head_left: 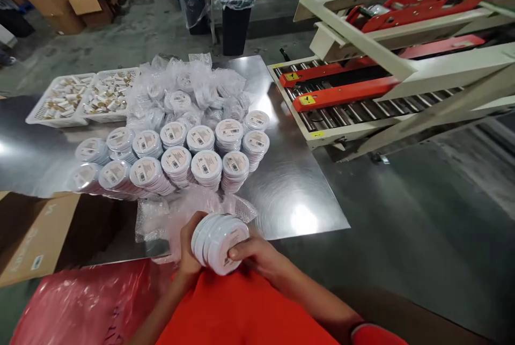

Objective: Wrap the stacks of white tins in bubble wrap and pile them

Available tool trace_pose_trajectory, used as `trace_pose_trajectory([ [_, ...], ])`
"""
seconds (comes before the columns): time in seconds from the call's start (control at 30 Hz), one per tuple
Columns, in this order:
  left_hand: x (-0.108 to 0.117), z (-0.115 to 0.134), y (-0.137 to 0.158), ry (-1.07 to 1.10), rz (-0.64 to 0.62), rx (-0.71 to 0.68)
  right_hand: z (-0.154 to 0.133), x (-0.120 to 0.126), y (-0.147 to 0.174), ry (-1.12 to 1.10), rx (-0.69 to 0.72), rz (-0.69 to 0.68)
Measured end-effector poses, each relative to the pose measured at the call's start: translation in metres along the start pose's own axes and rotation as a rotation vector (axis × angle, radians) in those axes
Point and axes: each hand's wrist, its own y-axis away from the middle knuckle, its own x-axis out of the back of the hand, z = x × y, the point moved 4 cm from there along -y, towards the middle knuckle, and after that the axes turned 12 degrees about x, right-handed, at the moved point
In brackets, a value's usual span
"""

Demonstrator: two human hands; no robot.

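A short stack of round white lidded containers (214, 237) is held on its side, tilted, close to my body at the table's front edge. My left hand (190, 246) wraps round the far left end of the stack. My right hand (257, 254) grips the other end, its thumb lying on the printed label of the nearest lid. Crumpled bubble wrap (161, 219) lies just beyond my hands, partly hidden by them. Behind it, rows of stacked round containers (206, 165) with barcode labels stand on the metal table (289, 189).
More bubble-wrapped containers (177, 101) are heaped at the back. Two white baskets (56, 119) hold many small white and gold pieces. A roller conveyor machine (341, 114) with red arms stands to the right. Below left are a cardboard box (44, 237) and a red plastic bag (84, 302).
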Motion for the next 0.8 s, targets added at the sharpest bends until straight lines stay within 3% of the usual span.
trace_pose_trajectory([
  [0.1,-0.004,-0.003,-0.003,0.061,-0.07,0.01,-0.006,0.005,-0.002,0.063,0.022,0.109],
  [0.23,0.008,-0.017,-0.007,0.137,0.106,0.203,-0.02,0.025,-0.001,0.233,0.161,0.362],
  [0.3,0.01,-0.018,-0.004,0.114,0.165,0.211,-0.026,0.029,0.003,0.435,0.241,0.443],
  [0.37,0.009,-0.014,-0.001,0.033,0.205,0.128,-0.027,0.025,0.005,0.703,0.272,0.425],
  [0.5,0.006,-0.003,0.006,-0.085,0.293,-0.085,-0.018,0.009,0.007,1.147,0.222,0.239],
  [0.63,0.007,0.003,0.008,-0.207,0.329,-0.261,-0.015,0.009,0.006,1.151,0.17,0.234],
  [0.73,0.007,0.004,0.011,-0.336,0.315,-0.419,-0.02,0.015,0.005,1.129,0.229,0.301],
  [0.8,0.002,0.003,0.014,-0.366,0.25,-0.457,-0.024,0.017,0.005,1.23,0.298,0.332],
])
